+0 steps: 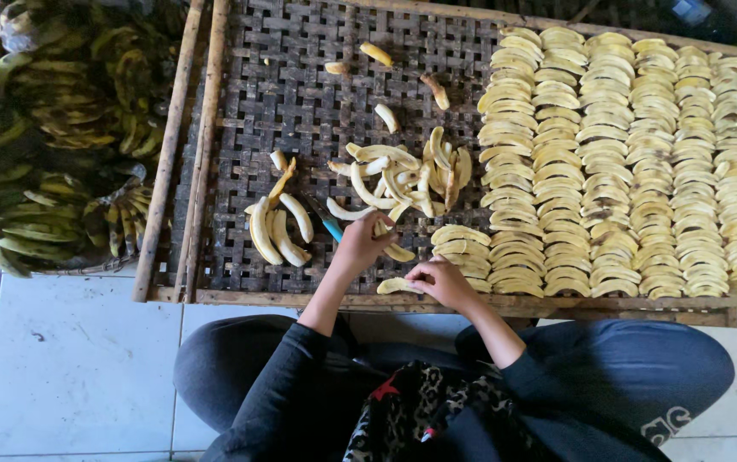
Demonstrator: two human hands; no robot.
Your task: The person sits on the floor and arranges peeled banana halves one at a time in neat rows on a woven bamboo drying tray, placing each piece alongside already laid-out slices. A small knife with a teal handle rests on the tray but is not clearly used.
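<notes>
— Many flattened pale yellow banana slices (625, 162) fill the right half of the dark woven bamboo drying tray (300, 94), laid in overlapping columns up to its far and right rims.

— And the rest of it?

— A loose heap of peeled bananas (403, 175) lies mid-tray, a smaller cluster of whole peeled ones (276, 229) sits to its left, and a few stray bits lie near the far edge. Bare weave stays open along the left side and top middle. Bunches of unpeeled green-yellow bananas (52, 128) are piled beyond the wooden frame's left rail.

— The hands?

— The left hand (362, 244) is closed round a blue-handled knife (327, 224) and touches a banana piece (396, 251). The right hand (441, 281) pinches a pale slice (396, 286), pressing it at the near rim, just beside the shortest column.
</notes>
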